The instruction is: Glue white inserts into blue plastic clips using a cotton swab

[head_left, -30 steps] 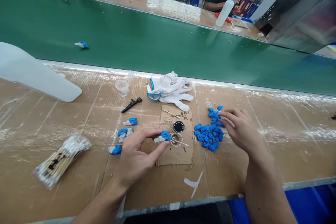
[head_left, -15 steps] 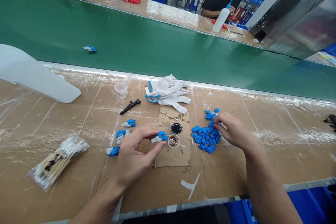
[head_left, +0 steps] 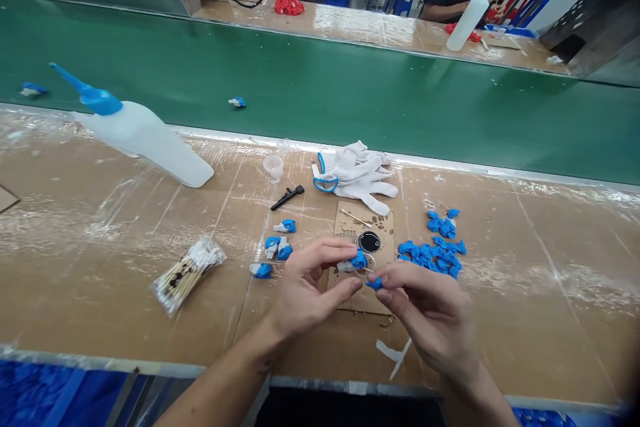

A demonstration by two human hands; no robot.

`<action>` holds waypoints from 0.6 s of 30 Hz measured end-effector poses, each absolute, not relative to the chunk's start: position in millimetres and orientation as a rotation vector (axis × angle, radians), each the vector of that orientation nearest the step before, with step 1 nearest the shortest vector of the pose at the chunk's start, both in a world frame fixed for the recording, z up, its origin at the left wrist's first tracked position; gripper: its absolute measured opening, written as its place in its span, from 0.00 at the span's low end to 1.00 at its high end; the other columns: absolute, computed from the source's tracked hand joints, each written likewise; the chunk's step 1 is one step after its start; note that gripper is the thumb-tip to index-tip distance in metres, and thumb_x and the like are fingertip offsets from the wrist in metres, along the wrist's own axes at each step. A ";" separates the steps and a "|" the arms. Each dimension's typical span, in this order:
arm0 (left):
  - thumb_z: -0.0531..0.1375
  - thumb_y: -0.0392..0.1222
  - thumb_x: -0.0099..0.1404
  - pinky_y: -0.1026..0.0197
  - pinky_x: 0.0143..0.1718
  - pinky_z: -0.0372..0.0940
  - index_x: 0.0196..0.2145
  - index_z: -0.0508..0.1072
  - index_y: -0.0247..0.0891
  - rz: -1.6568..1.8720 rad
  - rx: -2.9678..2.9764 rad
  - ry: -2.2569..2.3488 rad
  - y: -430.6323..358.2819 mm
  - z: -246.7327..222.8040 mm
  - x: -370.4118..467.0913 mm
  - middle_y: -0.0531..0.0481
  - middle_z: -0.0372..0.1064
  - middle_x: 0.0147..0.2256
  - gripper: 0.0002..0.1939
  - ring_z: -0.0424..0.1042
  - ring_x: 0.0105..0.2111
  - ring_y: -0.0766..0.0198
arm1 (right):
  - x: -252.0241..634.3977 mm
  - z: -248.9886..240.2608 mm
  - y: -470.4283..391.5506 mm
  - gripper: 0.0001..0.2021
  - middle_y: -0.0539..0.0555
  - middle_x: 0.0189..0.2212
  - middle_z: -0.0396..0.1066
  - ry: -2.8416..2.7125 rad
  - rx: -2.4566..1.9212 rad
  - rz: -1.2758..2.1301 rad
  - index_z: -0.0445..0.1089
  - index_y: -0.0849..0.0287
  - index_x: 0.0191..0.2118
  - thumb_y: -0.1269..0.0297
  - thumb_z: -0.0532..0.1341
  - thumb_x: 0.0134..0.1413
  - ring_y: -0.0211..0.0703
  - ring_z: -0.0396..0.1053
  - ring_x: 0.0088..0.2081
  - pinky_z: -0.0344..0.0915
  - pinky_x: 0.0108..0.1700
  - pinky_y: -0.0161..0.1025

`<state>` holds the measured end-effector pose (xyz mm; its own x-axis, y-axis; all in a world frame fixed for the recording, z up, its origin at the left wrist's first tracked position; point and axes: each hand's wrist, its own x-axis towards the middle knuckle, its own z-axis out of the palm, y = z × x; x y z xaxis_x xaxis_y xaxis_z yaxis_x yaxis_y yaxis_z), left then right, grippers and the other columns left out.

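Observation:
My left hand (head_left: 313,283) pinches a blue-and-white plastic part (head_left: 359,259) between thumb and fingers, above a piece of cardboard (head_left: 367,302). Close beside it, my right hand (head_left: 434,310) grips a small blue plastic piece (head_left: 374,284) at its fingertips. On the cardboard stands a small cup of black liquid (head_left: 369,241); a second clear cup is partly hidden behind my hands. A pile of loose blue pieces (head_left: 433,257) lies to the right. Several similar blue-and-white parts (head_left: 273,247) rest left of my left hand.
White gloves (head_left: 357,173), a black plastic part (head_left: 288,197) and a bag of cotton swabs (head_left: 189,275) lie on the table. A squeeze bottle (head_left: 150,143) lies at the left. Beyond runs a green belt (head_left: 320,93), with two people working across it.
My right hand has left the pile with a blue piece and come left, next to the part in my left hand. The camera view has swung to the left.

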<state>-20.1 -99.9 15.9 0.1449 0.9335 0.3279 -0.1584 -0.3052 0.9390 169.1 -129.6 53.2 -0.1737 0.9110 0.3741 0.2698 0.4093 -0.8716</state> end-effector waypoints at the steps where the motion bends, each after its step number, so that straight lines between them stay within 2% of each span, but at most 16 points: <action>1: 0.71 0.30 0.59 0.54 0.49 0.79 0.46 0.83 0.43 1.356 1.414 0.790 -100.3 16.6 -20.9 0.42 0.82 0.45 0.17 0.81 0.47 0.55 | 167.9 52.8 -128.6 0.08 0.50 0.34 0.79 -1.697 -1.057 0.801 0.75 0.54 0.41 0.75 0.65 0.64 0.41 0.78 0.35 0.75 0.36 0.35; 5: 0.72 0.31 0.59 0.51 0.50 0.79 0.47 0.84 0.44 1.315 1.434 0.739 -102.0 18.3 -23.2 0.41 0.83 0.46 0.18 0.82 0.47 0.52 | 167.2 54.2 -128.2 0.08 0.49 0.32 0.79 -1.769 -1.112 0.640 0.75 0.55 0.43 0.76 0.65 0.64 0.38 0.76 0.31 0.73 0.33 0.33; 11: 0.70 0.28 0.62 0.53 0.46 0.80 0.45 0.85 0.43 1.307 1.517 0.736 -101.6 20.0 -23.3 0.43 0.84 0.43 0.16 0.84 0.43 0.55 | 168.8 58.7 -127.6 0.10 0.50 0.32 0.74 -1.915 -1.080 0.443 0.77 0.57 0.45 0.78 0.67 0.62 0.38 0.72 0.32 0.71 0.33 0.34; 14: 0.69 0.27 0.62 0.55 0.41 0.80 0.44 0.84 0.43 1.310 1.565 0.694 -102.2 22.4 -24.3 0.43 0.84 0.41 0.16 0.84 0.40 0.55 | 170.2 61.6 -126.7 0.15 0.54 0.42 0.74 -1.873 -1.171 0.596 0.75 0.54 0.53 0.72 0.68 0.62 0.39 0.72 0.35 0.75 0.37 0.36; 16: 0.69 0.27 0.62 0.58 0.38 0.80 0.44 0.84 0.42 1.332 1.605 0.656 -103.4 24.3 -25.5 0.43 0.83 0.40 0.15 0.84 0.37 0.57 | 169.2 63.2 -127.7 0.16 0.54 0.47 0.74 -1.858 -1.173 0.769 0.74 0.50 0.56 0.70 0.66 0.65 0.41 0.75 0.41 0.77 0.43 0.37; 18: 0.69 0.29 0.64 0.60 0.37 0.80 0.43 0.83 0.43 1.367 1.642 0.643 -104.8 26.0 -26.7 0.44 0.83 0.39 0.12 0.84 0.36 0.58 | 166.6 64.2 -130.2 0.16 0.52 0.47 0.76 -1.859 -1.149 0.821 0.75 0.46 0.55 0.71 0.64 0.66 0.41 0.76 0.47 0.77 0.47 0.35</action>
<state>-26.7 -104.8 26.0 0.2608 0.8260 0.4998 -0.1415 -0.4794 0.8661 166.6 -130.2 64.2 -0.2818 0.9171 0.2819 0.4092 0.3806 -0.8293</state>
